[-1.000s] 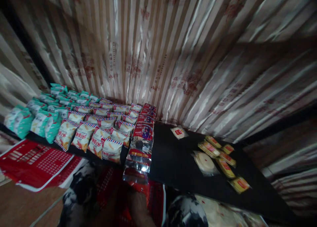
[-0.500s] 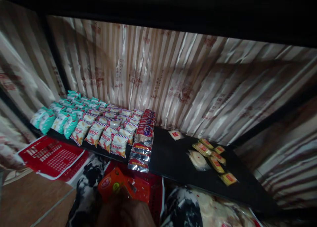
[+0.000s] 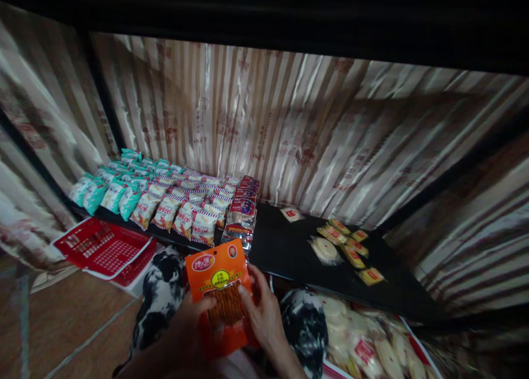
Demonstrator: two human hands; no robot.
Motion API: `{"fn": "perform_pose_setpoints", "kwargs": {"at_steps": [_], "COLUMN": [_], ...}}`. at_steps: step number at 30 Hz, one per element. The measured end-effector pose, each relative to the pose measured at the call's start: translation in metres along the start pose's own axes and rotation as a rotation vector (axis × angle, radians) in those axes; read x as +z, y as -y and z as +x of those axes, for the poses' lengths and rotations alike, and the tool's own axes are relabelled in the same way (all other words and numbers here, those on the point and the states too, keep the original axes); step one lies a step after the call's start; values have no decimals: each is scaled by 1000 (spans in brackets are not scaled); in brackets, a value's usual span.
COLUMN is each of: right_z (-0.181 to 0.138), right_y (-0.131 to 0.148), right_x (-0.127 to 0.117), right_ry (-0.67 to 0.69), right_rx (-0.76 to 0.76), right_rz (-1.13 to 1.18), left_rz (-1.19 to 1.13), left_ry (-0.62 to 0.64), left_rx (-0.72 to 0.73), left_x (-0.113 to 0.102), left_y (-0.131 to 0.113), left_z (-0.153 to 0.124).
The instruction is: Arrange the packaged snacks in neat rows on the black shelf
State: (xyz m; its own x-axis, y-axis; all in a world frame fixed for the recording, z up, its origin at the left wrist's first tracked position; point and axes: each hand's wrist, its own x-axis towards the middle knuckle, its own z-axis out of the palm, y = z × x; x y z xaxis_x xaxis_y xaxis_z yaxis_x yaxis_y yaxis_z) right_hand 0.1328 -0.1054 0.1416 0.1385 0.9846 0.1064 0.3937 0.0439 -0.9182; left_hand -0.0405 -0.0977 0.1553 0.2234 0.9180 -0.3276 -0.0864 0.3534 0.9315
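An orange snack packet (image 3: 225, 291) with a clear window onto brown contents is held up in front of my knees, in the lower middle of the head view. My left hand (image 3: 192, 318) grips its left side, thumb across the front. My right hand (image 3: 260, 307) is closed on the right side, its thumb on the front face. Just behind the packet, a row of dark red and silver packets (image 3: 243, 205) runs back along the black shelf (image 3: 276, 247). Left of that row stand several white striped snack bags (image 3: 204, 227).
Teal snack bags (image 3: 95, 194) fill the shelf's left end. Small yellow packets (image 3: 355, 255) and a round pale packet (image 3: 325, 250) lie on the right. A red basket (image 3: 103, 249) sits on the floor at left; a basket of pale packets (image 3: 363, 340) is at lower right.
The orange packet has come up from low over the red basket between my knees and now faces me upright. Both hands now show clearly on it. The view has shifted slightly.
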Motion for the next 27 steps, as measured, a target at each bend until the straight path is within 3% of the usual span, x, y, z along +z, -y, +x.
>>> {"fn": "perform_pose_setpoints", "kwargs": {"at_steps": [4,9,11,13,16,21,27], "right_z": [8,24,35,49,76,134,207], "right_y": [-7,-21,-30,-41,-62,-96,-124], "right_x": [-13,-45,-60,-76,-100,-130,-140], "right_ry": [1,-160,-223,-303,-386,-427,-375], "right_rx": [73,211,233,242,234,196,223], "right_rz": [334,585,631,620,533,375,260], "left_rz": [-113,-225,-197,-59,336,893,1062], "left_ry": [129,239,229,148,-11,11,35], "left_rx": [-113,-25,20,59,116,148,55], "left_x": [26,71,91,113,148,195,221], "left_y": [-16,-33,-39,-43,-44,-41,-33], "left_z": [23,56,71,90,124,175,225]}}
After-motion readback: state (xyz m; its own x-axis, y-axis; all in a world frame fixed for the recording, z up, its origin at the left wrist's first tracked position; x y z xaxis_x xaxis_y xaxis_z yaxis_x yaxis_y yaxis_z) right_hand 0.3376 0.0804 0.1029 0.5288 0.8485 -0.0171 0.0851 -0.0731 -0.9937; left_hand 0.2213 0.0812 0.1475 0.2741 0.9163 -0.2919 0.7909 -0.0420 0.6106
